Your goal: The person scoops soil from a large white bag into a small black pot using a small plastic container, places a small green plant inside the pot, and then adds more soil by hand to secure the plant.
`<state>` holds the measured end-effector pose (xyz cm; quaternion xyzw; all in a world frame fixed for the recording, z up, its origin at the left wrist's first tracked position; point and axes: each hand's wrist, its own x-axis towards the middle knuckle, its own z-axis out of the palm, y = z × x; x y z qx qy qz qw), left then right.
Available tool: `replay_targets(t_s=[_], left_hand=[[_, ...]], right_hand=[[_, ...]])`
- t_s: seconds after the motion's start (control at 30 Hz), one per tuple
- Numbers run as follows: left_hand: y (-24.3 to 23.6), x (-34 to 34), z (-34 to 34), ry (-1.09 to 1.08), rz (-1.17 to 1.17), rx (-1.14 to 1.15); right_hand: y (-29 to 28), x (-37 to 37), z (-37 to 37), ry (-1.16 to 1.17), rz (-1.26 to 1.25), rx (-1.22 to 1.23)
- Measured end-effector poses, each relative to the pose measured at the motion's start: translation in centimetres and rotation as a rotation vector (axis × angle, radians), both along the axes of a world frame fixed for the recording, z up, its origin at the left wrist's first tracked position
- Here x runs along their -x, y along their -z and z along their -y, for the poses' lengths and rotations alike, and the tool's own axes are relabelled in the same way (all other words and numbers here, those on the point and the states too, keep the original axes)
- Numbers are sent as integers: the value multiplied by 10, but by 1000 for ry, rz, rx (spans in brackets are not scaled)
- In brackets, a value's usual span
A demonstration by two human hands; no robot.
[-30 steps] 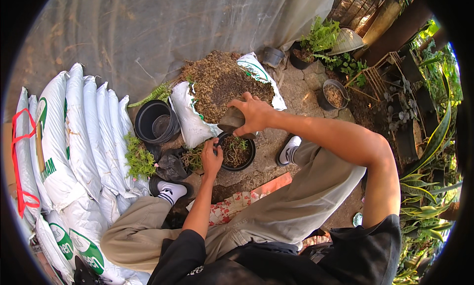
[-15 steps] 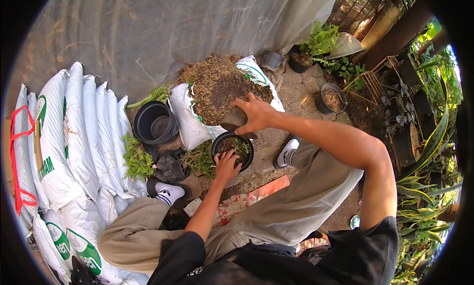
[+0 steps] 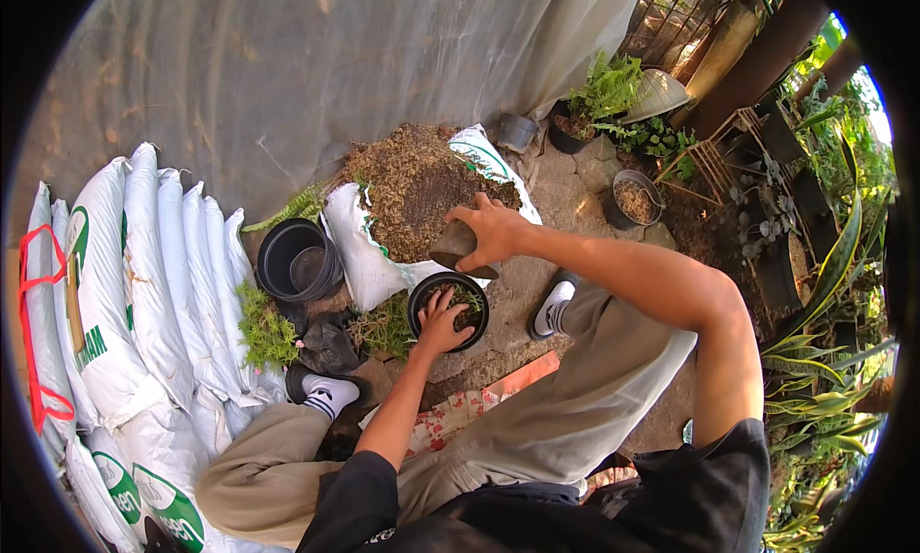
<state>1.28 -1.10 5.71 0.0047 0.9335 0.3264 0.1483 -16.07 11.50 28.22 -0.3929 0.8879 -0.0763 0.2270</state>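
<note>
A black pot (image 3: 413, 309) with dark soil and a small green plant stands between my feet. My left hand (image 3: 443, 323) reaches over its near rim, fingers spread on the soil beside the plant. Just beyond the far rim, my right hand (image 3: 496, 233) grips a small dark cup-like container (image 3: 454, 245), tilted on its side; its mouth and contents are hard to make out. Behind it lies an opened white sack (image 3: 359, 256) heaped with brown potting mix (image 3: 398, 184). Loose green plants (image 3: 383, 327) lie left of the pot.
Stacked black pots (image 3: 299, 261) stand left of the open sack. Full white sacks (image 3: 144, 275) line the left side. A crumpled black plastic bag (image 3: 331, 340) lies near my left shoe. A pot of dry material (image 3: 634, 200) and a potted fern (image 3: 606, 88) stand at the right, before leafy plants.
My left hand's fingers have shifted slightly farther into the pot and spread over the soil. The right hand keeps the small container tilted beside the pot. The whole view has shifted a little.
</note>
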Motion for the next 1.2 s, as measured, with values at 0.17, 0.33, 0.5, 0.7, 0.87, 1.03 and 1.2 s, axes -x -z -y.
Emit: replay_targets(t_s=[0.17, 0.33, 0.5, 0.7, 0.87, 1.03, 1.2], left_hand=[[1, 5, -1, 23, -10, -19], [5, 2, 0, 17, -29, -15], [5, 1, 0, 16, -14, -20], [3, 9, -11, 10, 4, -1], [19, 15, -8, -49, -14, -54], [18, 14, -2, -90, -70, -157], [9, 4, 8, -120, -108, -198]], right_hand=[[3, 5, -1, -1, -5, -21], [9, 6, 0, -25, 4, -40], [9, 5, 3, -39, -20, -71], [10, 7, 3, -47, 16, -108], [6, 5, 6, -59, 17, -116], [8, 7, 0, -74, -12, -94], [9, 6, 1, -80, 2, -128]])
